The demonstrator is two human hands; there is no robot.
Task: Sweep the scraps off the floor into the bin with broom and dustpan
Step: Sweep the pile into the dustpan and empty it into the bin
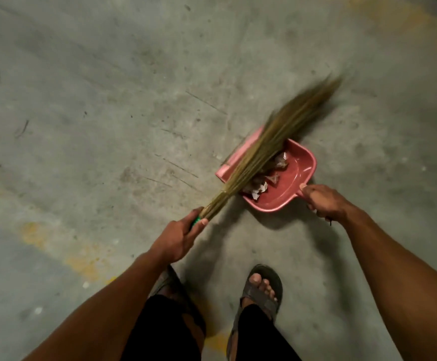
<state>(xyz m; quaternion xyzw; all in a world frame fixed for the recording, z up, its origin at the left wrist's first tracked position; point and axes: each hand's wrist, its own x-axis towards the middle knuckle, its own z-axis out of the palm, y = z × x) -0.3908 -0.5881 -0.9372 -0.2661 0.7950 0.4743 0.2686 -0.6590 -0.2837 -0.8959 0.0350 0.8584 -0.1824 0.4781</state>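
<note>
Your left hand point(179, 237) grips the broom point(269, 149) at the base of its bristles, fingers wrapped around a green band on the handle, thumb lying along the top. From that hand the bristle bundle runs toward two o'clock, crossing over the dustpan point(294, 175) and fanning out past its far edge; the tips are blurred.

Your right hand point(321, 201) holds the dustpan by its short handle, fingers curled under and thumb pressed on top where the handle meets the tray. The pink dustpan sits just right of the frame's centre, at about one o'clock from your feet, its open mouth facing ten o'clock. Whether its lip touches the concrete floor point(108, 100) you cannot tell, since the broom covers that edge.

The scraps point(266, 179), crumpled whitish and brown bits, lie inside the tray along the side nearest the bristles, partly hidden by them.

At six o'clock, your feet in dark sandals point(261, 290) stand on the floor below the pan. A worn yellow painted line point(55, 243) crosses the concrete at eight o'clock.
</note>
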